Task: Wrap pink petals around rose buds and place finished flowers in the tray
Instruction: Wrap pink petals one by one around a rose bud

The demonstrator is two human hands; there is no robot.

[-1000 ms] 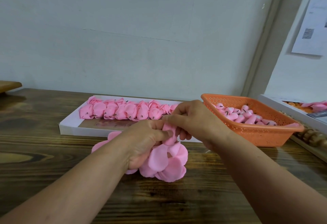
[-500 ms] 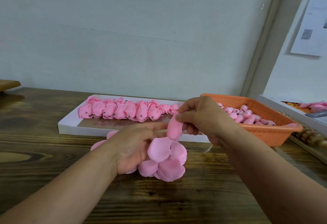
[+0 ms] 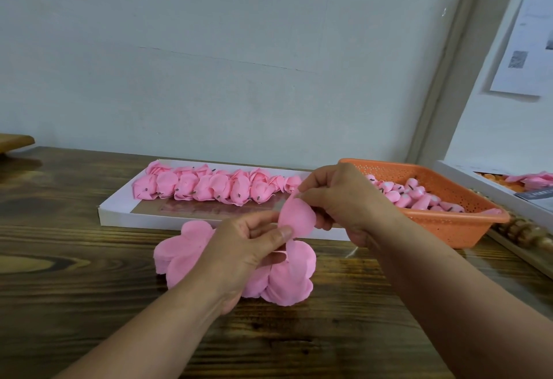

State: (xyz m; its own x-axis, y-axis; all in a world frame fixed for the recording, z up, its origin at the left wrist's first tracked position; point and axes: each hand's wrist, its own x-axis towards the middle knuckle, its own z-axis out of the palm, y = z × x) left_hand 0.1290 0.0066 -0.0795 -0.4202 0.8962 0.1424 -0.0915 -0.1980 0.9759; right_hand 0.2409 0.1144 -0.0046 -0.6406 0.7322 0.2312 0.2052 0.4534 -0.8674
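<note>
A dark wooden bench point(image 3: 89, 274) is carrying everything in view. At its back, against the wall, a long white tray point(image 3: 119, 214) is lying with a row of finished pink flowers point(image 3: 215, 187) packed side by side along its far edge. To the right of the tray, an orange perforated basket point(image 3: 449, 226) is holding a heap of small pink rose buds point(image 3: 410, 196). In front of the tray, a loose pile of pink petals point(image 3: 179, 256) is spreading across the bench under and around the hands. The left hand point(image 3: 245, 247) is hovering over that pile, its grip pinching the lower edge of a single petal point(image 3: 297, 217) between thumb and fingers. The right hand point(image 3: 338, 199) is raised just in front of the basket, its grip pinching the upper tip of the same petal, so the petal is hanging upright between the two hands, just above the pile.
</note>
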